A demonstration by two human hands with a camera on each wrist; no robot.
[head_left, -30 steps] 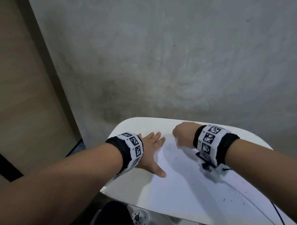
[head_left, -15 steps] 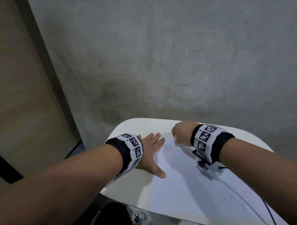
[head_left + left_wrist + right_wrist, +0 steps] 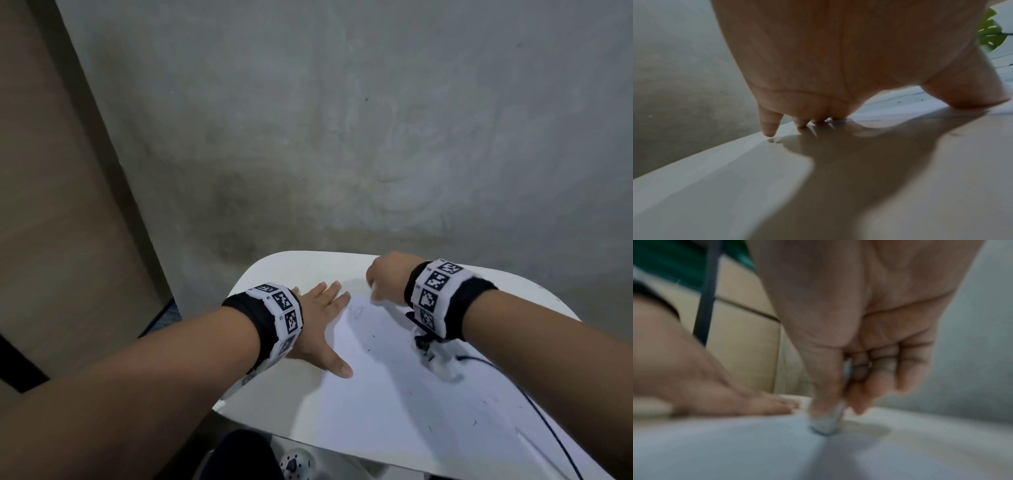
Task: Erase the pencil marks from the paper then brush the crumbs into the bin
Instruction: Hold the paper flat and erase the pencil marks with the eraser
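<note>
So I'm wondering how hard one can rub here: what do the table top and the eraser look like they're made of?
Table top: looks like smooth white laminate or plastic with a slight sheen; it mirrors the left hand. Eraser: pale grey-white, matte, probably rubber or vinyl; the blur leaves it open.

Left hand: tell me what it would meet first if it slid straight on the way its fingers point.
The left hand lies flat at the paper's edge, fingers pointing toward the table's far rim. Only bare tabletop lies ahead, then the rim; the grey wall beyond is likely further off, depth unclear.
</note>
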